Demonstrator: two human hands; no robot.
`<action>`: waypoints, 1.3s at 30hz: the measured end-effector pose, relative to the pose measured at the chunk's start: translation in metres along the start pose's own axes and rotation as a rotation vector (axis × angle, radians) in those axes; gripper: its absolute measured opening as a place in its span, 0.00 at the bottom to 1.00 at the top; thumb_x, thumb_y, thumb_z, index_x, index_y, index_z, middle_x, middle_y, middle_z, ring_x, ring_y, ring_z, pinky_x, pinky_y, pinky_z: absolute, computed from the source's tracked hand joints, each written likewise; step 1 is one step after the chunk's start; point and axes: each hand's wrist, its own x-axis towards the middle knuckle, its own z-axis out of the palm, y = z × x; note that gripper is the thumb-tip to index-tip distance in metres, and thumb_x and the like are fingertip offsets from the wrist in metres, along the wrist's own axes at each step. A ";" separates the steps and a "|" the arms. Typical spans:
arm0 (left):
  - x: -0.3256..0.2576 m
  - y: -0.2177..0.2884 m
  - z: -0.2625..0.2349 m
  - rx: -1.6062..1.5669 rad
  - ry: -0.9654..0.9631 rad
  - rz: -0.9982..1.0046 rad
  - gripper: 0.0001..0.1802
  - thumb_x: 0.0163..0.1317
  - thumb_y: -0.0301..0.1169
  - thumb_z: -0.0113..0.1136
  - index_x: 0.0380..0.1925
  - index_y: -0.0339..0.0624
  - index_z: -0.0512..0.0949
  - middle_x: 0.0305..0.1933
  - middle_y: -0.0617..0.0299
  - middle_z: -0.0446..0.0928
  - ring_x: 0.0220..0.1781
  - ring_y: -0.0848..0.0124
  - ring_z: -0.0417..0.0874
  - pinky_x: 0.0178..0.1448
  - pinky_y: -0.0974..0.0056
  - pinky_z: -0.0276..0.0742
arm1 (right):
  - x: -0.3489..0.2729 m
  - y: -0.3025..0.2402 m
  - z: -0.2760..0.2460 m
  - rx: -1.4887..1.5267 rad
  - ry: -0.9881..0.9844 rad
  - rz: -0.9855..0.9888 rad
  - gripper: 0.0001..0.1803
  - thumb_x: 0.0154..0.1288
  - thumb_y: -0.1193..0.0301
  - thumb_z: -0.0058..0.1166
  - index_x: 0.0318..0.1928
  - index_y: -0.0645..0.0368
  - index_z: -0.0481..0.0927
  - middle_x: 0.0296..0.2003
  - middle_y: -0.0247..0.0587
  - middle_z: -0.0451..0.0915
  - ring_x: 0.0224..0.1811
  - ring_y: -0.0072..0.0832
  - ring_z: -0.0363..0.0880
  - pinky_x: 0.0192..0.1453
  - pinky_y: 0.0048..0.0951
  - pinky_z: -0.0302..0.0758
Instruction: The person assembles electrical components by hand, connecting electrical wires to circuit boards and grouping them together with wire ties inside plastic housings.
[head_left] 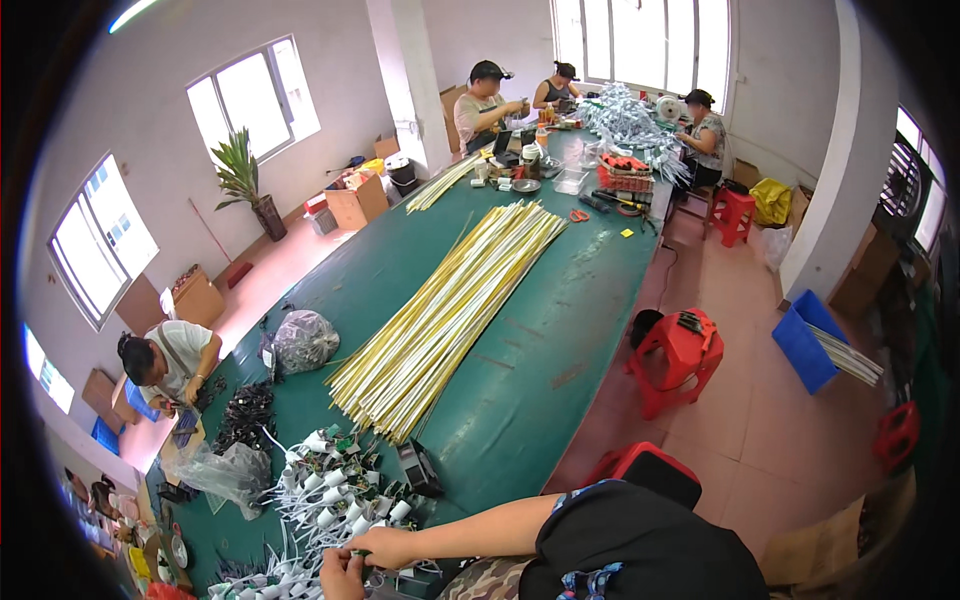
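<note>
At the lower edge, both hands meet over the near end of the green table. My right hand (388, 547), its bare forearm reaching in from the right, is closed in a pinch. Just below it my left hand (342, 576) is closed too, cut off partly by the frame's edge. Between their fingertips shows a small green piece (358, 553), too small to make out well. Right beside both hands spreads a pile of white cylindrical housings (335, 495) with white cables and little green circuit boards. A black box-like holder (418, 468) stands at the pile's far side.
A long bundle of white and yellow strips (450, 315) lies along the green table (540, 390). Past the pile are plastic bags (305, 341) and black parts (245, 415). A co-worker (170, 365) works at the left; others sit at the far end. Red stools (675, 360) stand right.
</note>
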 end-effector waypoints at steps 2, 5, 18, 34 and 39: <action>0.004 0.019 -0.009 -0.295 -0.032 -0.243 0.15 0.62 0.37 0.58 0.41 0.38 0.81 0.33 0.49 0.81 0.35 0.50 0.81 0.40 0.50 0.75 | 0.010 -0.003 -0.008 -0.059 -0.232 0.027 0.16 0.56 0.73 0.54 0.46 0.62 0.78 0.38 0.53 0.81 0.44 0.51 0.79 0.48 0.48 0.73; 0.000 0.030 -0.011 -0.124 0.106 -0.259 0.17 0.61 0.40 0.59 0.31 0.35 0.81 0.25 0.47 0.80 0.29 0.49 0.80 0.38 0.50 0.74 | 0.008 -0.001 0.014 -0.076 -0.073 0.117 0.11 0.57 0.72 0.53 0.41 0.61 0.78 0.36 0.52 0.80 0.42 0.52 0.79 0.47 0.48 0.73; -0.007 -0.016 -0.019 -0.028 -0.024 0.046 0.15 0.68 0.37 0.53 0.44 0.35 0.79 0.45 0.42 0.79 0.46 0.52 0.80 0.49 0.55 0.74 | 0.023 0.005 -0.007 0.061 -0.200 0.041 0.19 0.51 0.68 0.61 0.46 0.57 0.81 0.39 0.50 0.83 0.44 0.47 0.81 0.48 0.40 0.75; -0.036 -0.027 -0.034 -0.050 0.370 -0.269 0.16 0.68 0.38 0.53 0.30 0.35 0.76 0.30 0.41 0.78 0.34 0.43 0.77 0.37 0.49 0.71 | 0.048 -0.006 0.008 0.183 0.285 0.053 0.16 0.62 0.68 0.60 0.49 0.60 0.79 0.42 0.48 0.82 0.41 0.39 0.83 0.46 0.34 0.78; -0.091 -0.044 -0.085 -0.351 0.566 -0.509 0.14 0.70 0.35 0.53 0.32 0.34 0.77 0.24 0.61 0.76 0.28 0.75 0.71 0.33 0.65 0.68 | 0.094 -0.010 -0.001 1.177 0.456 0.366 0.17 0.66 0.73 0.57 0.54 0.63 0.73 0.41 0.37 0.78 0.39 0.22 0.79 0.45 0.24 0.77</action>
